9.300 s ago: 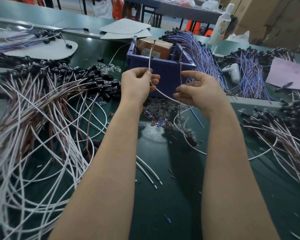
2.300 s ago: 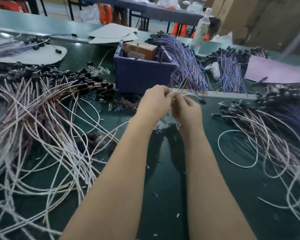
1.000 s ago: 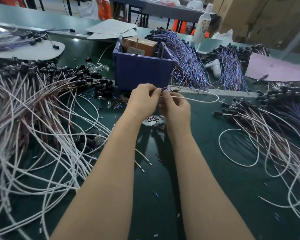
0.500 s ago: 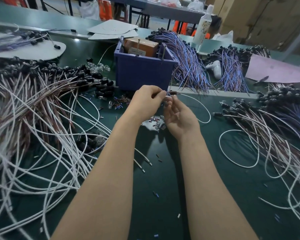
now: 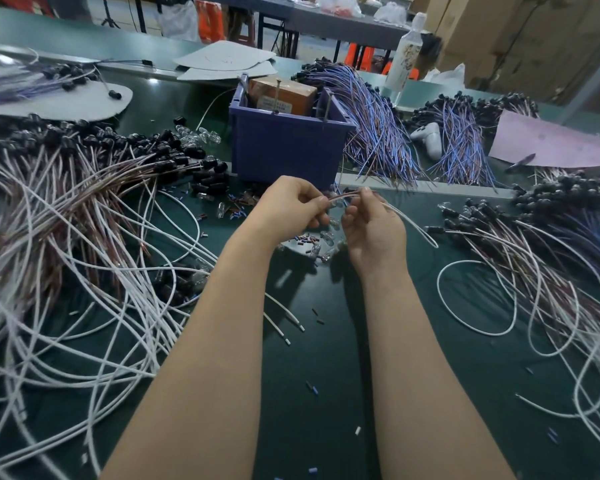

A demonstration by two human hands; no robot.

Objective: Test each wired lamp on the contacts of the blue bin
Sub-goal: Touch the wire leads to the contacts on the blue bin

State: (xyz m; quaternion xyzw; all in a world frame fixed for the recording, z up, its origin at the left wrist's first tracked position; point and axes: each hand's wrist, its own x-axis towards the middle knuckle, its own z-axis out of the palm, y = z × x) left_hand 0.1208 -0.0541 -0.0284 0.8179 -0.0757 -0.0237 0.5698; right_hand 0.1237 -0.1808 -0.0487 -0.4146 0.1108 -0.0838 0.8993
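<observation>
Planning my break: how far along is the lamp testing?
Done: unclear; the right-side heap of white-and-brown wired lamps may be tested, but nothing marks it. In hand: left hand and right hand pinch one lamp's thin wires in front of the blue plastic bin, not yet on its upright metal contacts. Left: probably the larger left-side heap.

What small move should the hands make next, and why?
Probably raise the thin white-and-brown wire pair to the upright metal pins on the blue plastic bin: the left hand and right hand pinch it low, clear of those pins.
</observation>
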